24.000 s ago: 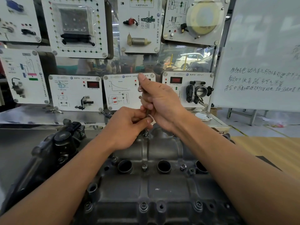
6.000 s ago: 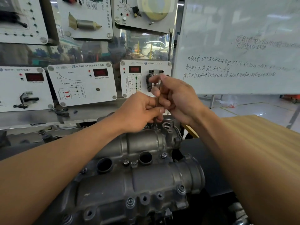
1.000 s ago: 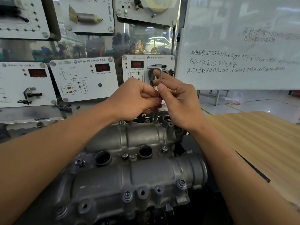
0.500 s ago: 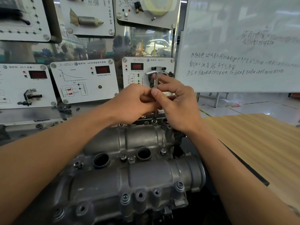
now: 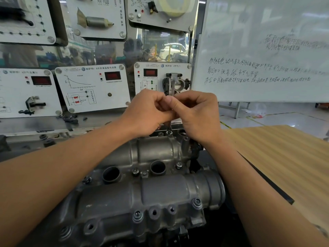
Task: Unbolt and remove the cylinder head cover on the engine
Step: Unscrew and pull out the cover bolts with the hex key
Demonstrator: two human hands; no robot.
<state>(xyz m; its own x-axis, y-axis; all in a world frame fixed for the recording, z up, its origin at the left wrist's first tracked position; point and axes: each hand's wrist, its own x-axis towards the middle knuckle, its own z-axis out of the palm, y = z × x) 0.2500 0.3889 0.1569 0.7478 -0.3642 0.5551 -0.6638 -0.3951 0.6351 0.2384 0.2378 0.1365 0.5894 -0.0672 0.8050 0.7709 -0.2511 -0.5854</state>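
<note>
Hands [image 5: 147, 113] [image 5: 197, 114] around hex key [image 5: 168, 124], tip in cover bolt [image 5: 169, 133]

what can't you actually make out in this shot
Head view:
- Hex key: mostly hidden inside left hand and right hand; only a short shaft shows.
- Bolt under it: too small to tell how far it is unscrewed.
- Cylinder head cover: left end hidden by the left forearm.
- Whiteboard writing: blurred.

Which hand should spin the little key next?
Probably the right hand: it pinches the key high up, where turning is easiest, while the left hand steadies it lower, near the bolt.
</note>
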